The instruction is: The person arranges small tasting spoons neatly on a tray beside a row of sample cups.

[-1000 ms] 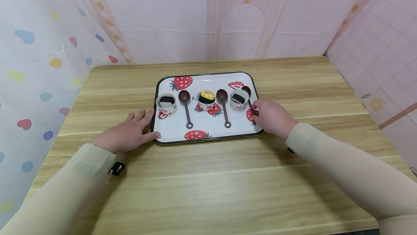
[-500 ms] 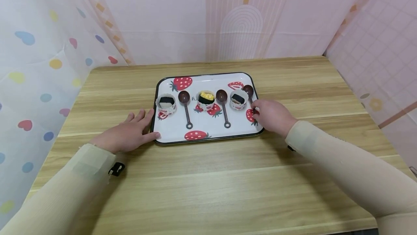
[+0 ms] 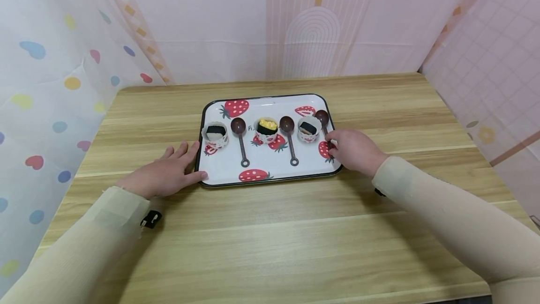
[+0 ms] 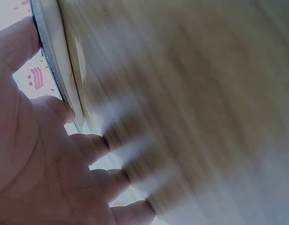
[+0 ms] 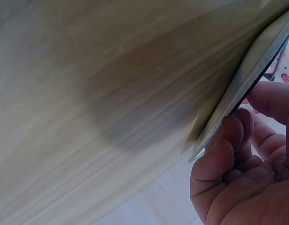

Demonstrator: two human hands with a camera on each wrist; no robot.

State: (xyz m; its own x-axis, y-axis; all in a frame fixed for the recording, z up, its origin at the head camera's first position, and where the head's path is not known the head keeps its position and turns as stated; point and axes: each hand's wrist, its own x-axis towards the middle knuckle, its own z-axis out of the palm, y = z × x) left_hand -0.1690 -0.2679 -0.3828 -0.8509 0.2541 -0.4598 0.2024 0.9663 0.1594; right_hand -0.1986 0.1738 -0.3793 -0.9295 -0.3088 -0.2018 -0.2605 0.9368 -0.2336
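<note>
My right hand [image 3: 356, 152] pinches the handle of the rightmost brown spoon [image 3: 322, 116] at the right side of a strawberry-print tray [image 3: 223, 168]. Its fingers hide the lower handle. In the right wrist view the curled fingers [image 5: 221, 154] are right at the tray's dark rim. My left hand [image 3: 162, 173] lies spread at the tray's left edge, thumb over the rim, the other fingertips on the table. Just left of the held spoon stands a paper cup [image 3: 308, 138] with a toy sushi piece [image 3: 308, 128] inside.
On the tray also lie a left spoon [image 3: 238, 126] and a middle spoon [image 3: 287, 124], bowls away from me. A left paper cup [image 3: 217, 143] and a middle cup [image 3: 267, 138] hold sushi pieces, the middle one yellow-topped. The wooden table [image 3: 270, 238] meets patterned curtains [image 3: 211, 23] behind.
The bowl of the rightmost spoon has shifted slightly right, away from the cup beside it. My right hand has barely moved; my left hand stays where it was.
</note>
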